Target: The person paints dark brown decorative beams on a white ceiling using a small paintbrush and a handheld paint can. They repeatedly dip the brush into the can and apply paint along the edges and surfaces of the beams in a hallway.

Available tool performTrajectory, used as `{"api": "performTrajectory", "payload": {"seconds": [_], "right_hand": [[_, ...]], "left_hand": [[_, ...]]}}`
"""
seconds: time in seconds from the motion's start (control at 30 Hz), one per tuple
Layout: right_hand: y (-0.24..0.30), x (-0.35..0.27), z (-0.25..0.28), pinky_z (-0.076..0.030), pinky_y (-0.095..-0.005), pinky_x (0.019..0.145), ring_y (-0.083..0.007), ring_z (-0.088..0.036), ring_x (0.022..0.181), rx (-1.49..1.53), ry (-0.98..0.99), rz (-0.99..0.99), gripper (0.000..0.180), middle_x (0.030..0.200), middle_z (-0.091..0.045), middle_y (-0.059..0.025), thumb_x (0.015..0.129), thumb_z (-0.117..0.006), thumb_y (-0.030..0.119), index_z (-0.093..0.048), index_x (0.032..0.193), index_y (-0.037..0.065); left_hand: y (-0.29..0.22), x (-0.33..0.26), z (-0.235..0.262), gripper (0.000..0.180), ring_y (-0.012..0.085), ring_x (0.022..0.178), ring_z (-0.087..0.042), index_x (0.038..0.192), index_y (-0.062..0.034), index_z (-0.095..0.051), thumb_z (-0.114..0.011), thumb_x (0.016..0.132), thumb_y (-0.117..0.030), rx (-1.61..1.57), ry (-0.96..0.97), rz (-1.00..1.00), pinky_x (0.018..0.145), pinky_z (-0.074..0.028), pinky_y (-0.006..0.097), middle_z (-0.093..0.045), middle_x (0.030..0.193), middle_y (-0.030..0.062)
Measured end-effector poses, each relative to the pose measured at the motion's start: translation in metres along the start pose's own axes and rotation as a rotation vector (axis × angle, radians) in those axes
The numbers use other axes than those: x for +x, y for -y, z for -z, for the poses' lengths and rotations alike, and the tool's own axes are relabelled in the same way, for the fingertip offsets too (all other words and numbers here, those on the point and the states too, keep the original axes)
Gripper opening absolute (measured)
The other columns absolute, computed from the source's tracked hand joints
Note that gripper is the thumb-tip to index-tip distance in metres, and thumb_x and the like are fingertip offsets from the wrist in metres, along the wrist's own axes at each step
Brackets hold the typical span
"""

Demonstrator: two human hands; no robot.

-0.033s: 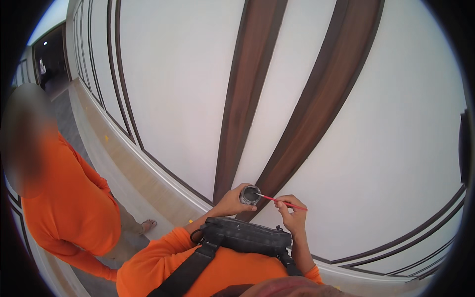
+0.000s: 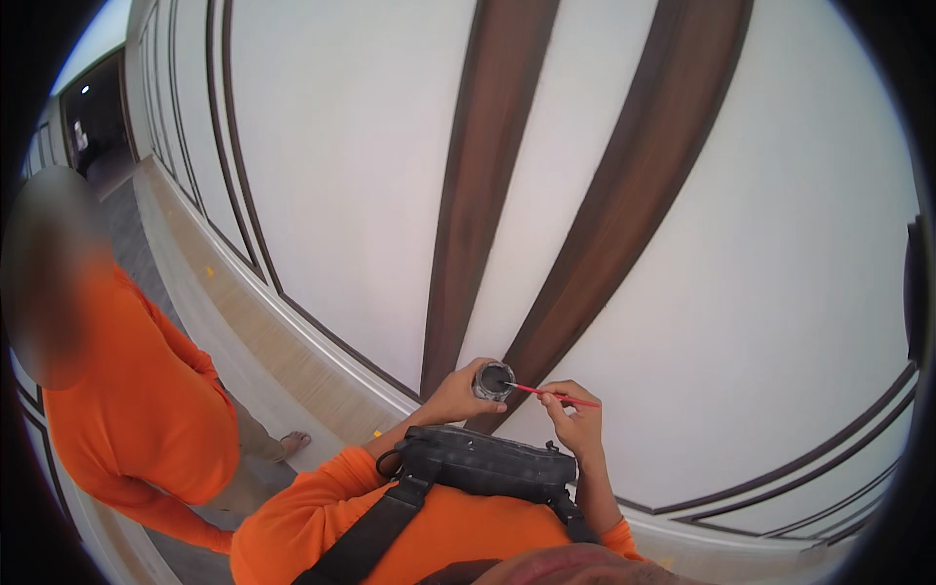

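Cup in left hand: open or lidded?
Open: the cup in the left hand shows its dark inside, no lid across, with the brush tip over its mouth. Fill level: cannot tell.

No text, label, number or sign can be read on the jar (image 2: pixel 495 380), the brush (image 2: pixel 546 395), the black bag (image 2: pixel 487 462), the orange shirts (image 2: pixel 146 400) or the wall (image 2: pixel 331 146). Yellow marks (image 2: pixel 209 272) on the floor (image 2: pixel 268 356) are too small to make out.
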State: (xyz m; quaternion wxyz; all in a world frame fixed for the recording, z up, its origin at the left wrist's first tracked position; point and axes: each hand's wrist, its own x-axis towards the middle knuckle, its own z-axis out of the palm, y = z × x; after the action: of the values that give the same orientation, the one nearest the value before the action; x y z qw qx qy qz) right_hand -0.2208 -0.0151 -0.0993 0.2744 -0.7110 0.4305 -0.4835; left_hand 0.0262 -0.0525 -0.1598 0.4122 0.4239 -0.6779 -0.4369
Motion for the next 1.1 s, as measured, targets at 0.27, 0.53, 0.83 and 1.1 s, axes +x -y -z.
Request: {"api": "performTrajectory", "payload": {"seconds": [0.27, 0.53, 0.83, 1.1], "right_hand": [[-0.002, -0.003, -0.012, -0.054, -0.0262, 0.075, -0.0104, -0.069, 0.082, 0.210, -0.060, -0.143, 0.011, 0.091, -0.075, -0.0055, 0.097, -0.071, 0.010, -0.074, 0.104, 0.002], [-0.012, 0.002, -0.024, -0.054, -0.0285, 0.062, -0.0135, -0.067, 0.076, 0.460, -0.327, -0.408, 0.016, 0.088, -0.074, -0.0083, 0.099, -0.068, 0.014, -0.071, 0.103, -0.002], [-0.036, 0.000, -0.040, -0.049, -0.0287, 0.056, -0.0140, -0.063, 0.068, 0.649, -0.582, -0.540, 0.026, 0.076, -0.068, -0.0065, 0.098, -0.074, 0.027, -0.070, 0.090, 0.003], [-0.034, -0.017, -0.046, -0.046, -0.0308, 0.056, -0.0135, -0.058, 0.065, 0.981, -0.475, -0.693, 0.029, 0.077, -0.061, -0.0007, 0.102, -0.066, 0.039, -0.062, 0.094, 0.012]], "left_hand": [[0.003, 0.002, 0.003, 0.077, 0.0220, 0.114, -0.069, 0.136, -0.0046, -0.058, -0.095, 0.072, -0.028, -0.038, 0.010, 0.036, 0.101, -0.051, 0.033, -0.072, 0.120, 0.0123], [0.023, 0.016, -0.002, 0.081, 0.0205, 0.108, -0.070, 0.137, -0.0072, -0.058, -0.096, 0.069, -0.032, 0.012, -0.015, -0.028, 0.099, -0.053, 0.034, -0.074, 0.115, 0.0110], [0.016, 0.017, -0.007, 0.084, 0.0231, 0.109, -0.070, 0.137, -0.0048, -0.058, -0.097, 0.068, -0.031, -0.084, 0.013, 0.005, 0.097, -0.054, 0.037, -0.074, 0.115, 0.0121], [0.019, -0.001, -0.005, 0.083, 0.0224, 0.118, -0.066, 0.140, -0.0038, -0.055, -0.097, 0.071, -0.025, -0.098, 0.051, 0.034, 0.105, -0.049, 0.037, -0.070, 0.124, 0.0132]]}}
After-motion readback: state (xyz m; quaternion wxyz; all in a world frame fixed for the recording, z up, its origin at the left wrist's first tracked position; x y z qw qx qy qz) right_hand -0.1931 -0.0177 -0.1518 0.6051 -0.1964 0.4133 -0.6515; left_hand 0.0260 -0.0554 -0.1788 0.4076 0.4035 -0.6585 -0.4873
